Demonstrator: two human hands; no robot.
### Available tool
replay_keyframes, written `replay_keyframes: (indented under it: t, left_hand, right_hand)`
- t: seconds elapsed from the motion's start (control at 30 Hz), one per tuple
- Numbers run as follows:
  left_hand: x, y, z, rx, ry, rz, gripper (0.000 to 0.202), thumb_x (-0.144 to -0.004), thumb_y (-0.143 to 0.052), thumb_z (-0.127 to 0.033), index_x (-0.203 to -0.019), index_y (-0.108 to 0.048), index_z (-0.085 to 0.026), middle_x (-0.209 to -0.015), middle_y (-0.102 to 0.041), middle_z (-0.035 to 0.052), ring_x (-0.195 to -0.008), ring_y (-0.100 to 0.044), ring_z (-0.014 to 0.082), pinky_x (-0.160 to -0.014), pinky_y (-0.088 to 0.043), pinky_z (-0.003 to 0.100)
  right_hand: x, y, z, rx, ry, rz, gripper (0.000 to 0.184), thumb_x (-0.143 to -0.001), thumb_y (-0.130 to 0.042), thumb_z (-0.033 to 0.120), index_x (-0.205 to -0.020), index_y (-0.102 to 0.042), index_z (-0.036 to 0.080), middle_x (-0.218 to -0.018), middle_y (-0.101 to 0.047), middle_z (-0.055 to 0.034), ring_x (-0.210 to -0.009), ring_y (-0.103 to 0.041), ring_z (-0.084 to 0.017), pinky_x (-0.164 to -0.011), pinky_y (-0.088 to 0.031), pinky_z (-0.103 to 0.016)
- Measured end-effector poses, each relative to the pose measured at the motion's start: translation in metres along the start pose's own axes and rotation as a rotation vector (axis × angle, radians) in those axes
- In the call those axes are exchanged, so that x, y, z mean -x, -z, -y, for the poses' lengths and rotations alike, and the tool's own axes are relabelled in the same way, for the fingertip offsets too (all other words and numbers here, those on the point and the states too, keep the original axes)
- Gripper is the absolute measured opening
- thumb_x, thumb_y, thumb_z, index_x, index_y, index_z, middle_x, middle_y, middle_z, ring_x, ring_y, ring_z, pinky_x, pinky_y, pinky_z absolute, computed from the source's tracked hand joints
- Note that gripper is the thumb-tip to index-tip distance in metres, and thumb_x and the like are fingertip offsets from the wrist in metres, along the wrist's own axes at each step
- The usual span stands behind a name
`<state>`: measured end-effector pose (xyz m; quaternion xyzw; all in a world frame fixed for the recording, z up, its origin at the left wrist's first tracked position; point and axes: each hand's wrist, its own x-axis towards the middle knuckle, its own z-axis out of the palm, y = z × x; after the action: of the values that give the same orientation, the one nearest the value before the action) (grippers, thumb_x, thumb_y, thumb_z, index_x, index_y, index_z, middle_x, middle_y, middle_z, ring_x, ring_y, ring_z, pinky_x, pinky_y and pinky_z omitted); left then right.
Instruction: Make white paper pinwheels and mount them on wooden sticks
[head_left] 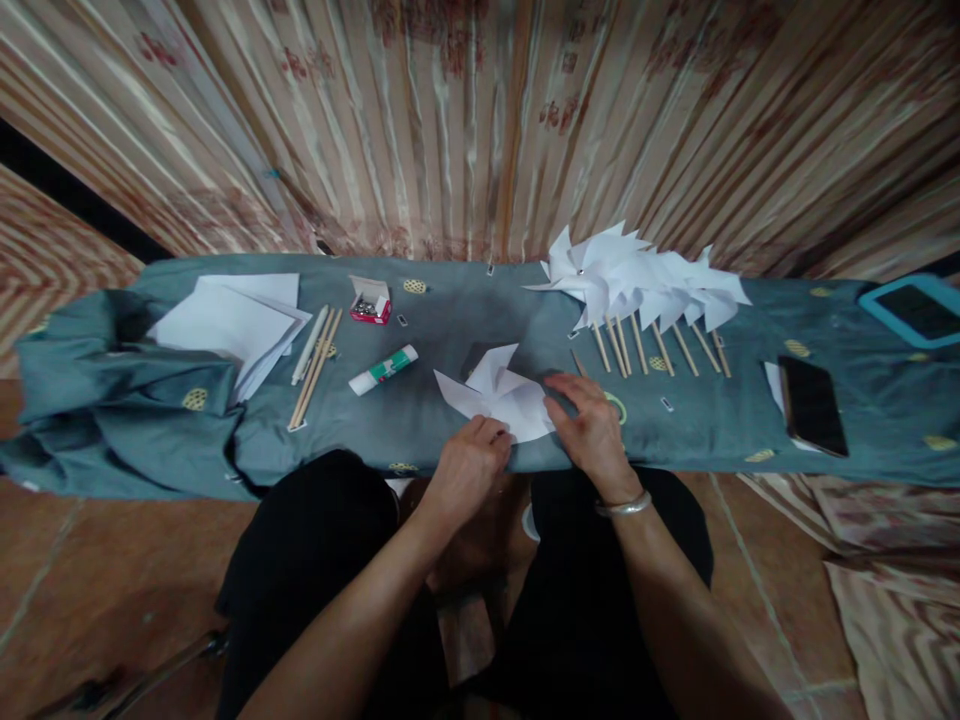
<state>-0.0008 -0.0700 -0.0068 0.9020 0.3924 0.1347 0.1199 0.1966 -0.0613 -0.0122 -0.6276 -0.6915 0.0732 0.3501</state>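
Pretty dim one overall, warm murky light that seems to fall from overhead. The satin curtain (pixel 480 120) picks up streaky sheen, and the pinwheels (pixel 637 275) and the folded paper (pixel 499 395) are the brightest bits, nearly blown out with little detail showing. Bottom of the frame sinks into shadow, the floor (pixel 90 590) is grainy and dull. Heavy fisheye: the tablecloth (pixel 750 440) edge bows and the curtain folds fan out at the corners. Everything's a bit soft, corners worst

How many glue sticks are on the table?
1. The glue stick lies on the blue cloth, between the loose wooden sticks and the folded paper. More could be hidden under the paper stack.
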Motion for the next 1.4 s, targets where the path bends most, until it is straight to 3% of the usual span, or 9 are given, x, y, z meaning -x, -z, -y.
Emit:
replay_keyframes:
  t: [0.2, 0.37, 0.7, 0.83, 1.03, 1.23, 1.4]
  left_hand:
    - [0.0, 0.004, -0.001, -0.041, 0.006, 0.025, 0.009, -0.091, -0.055, -0.011, -0.091, -0.064, -0.013, -0.098, -0.067, 0.007, -0.09, -0.06, 0.0212, -0.078, -0.054, 0.033]
    - [0.002, 0.008, 0.0, -0.035, 0.012, 0.03, 0.009, -0.091, -0.055, -0.011, -0.093, -0.064, -0.013, -0.098, -0.067, 0.0067, -0.09, -0.061, 0.0211, -0.078, -0.054, 0.033]
    - [0.011, 0.011, 0.007, -0.029, 0.041, 0.014, 0.01, -0.092, -0.053, -0.01, -0.092, -0.062, -0.013, -0.097, -0.066, 0.0068, -0.089, -0.064, 0.0205, -0.078, -0.055, 0.032]
    - [0.011, 0.011, 0.008, -0.015, 0.059, 0.028, 0.01, -0.092, -0.053, -0.011, -0.092, -0.062, -0.014, -0.097, -0.066, 0.0066, -0.089, -0.064, 0.02, -0.078, -0.055, 0.032]
    - [0.012, 0.012, 0.007, -0.014, 0.045, 0.033, 0.01, -0.091, -0.054, -0.01, -0.094, -0.063, -0.013, -0.098, -0.067, 0.0064, -0.091, -0.064, 0.0212, -0.078, -0.056, 0.033]
    - [0.011, 0.014, 0.006, -0.013, 0.049, 0.05, 0.011, -0.092, -0.053, -0.011, -0.095, -0.063, -0.013, -0.099, -0.067, 0.0072, -0.091, -0.062, 0.0215, -0.079, -0.055, 0.033]
    - [0.01, 0.016, 0.005, -0.003, 0.062, 0.072, 0.012, -0.092, -0.053, -0.011, -0.093, -0.064, -0.014, -0.099, -0.067, 0.0071, -0.092, -0.063, 0.0208, -0.08, -0.055, 0.032]
  right_hand:
    - [0.002, 0.001, 0.003, -0.04, 0.033, -0.007, 0.025, -0.089, -0.05, 0.018, -0.1, -0.073, 0.021, -0.112, -0.071, -0.0105, -0.107, -0.065, -0.026, -0.1, -0.048, -0.046]
    - [0.004, 0.005, -0.002, -0.071, 0.055, 0.088, 0.036, -0.085, -0.042, 0.01, -0.099, -0.074, 0.021, -0.116, -0.07, -0.0097, -0.11, -0.063, -0.025, -0.101, -0.047, -0.047]
    - [0.011, 0.005, -0.012, -0.065, 0.001, 0.196, 0.039, -0.077, -0.045, 0.006, -0.096, -0.075, 0.022, -0.12, -0.066, -0.0093, -0.111, -0.062, -0.027, -0.103, -0.046, -0.049]
    - [0.012, 0.003, -0.015, -0.201, -0.073, 0.223, 0.035, -0.077, -0.051, 0.009, -0.096, -0.076, 0.025, -0.125, -0.063, -0.0078, -0.109, -0.063, -0.025, -0.103, -0.047, -0.047]
    - [0.01, 0.007, -0.014, -0.517, -0.175, 0.288, 0.03, -0.074, -0.066, 0.017, -0.098, -0.078, 0.031, -0.142, -0.053, -0.0029, -0.129, -0.053, -0.026, -0.11, -0.04, -0.045]
    - [0.006, 0.012, -0.004, -0.59, -0.239, 0.309, 0.015, -0.074, -0.074, 0.028, -0.087, -0.08, 0.031, -0.147, -0.051, 0.0002, -0.137, -0.046, -0.029, -0.117, -0.03, -0.046]
    - [0.003, 0.016, -0.001, -0.598, -0.26, 0.349, 0.02, -0.076, -0.069, 0.027, -0.094, -0.078, 0.031, -0.148, -0.051, 0.0008, -0.139, -0.044, -0.027, -0.116, -0.029, -0.046]
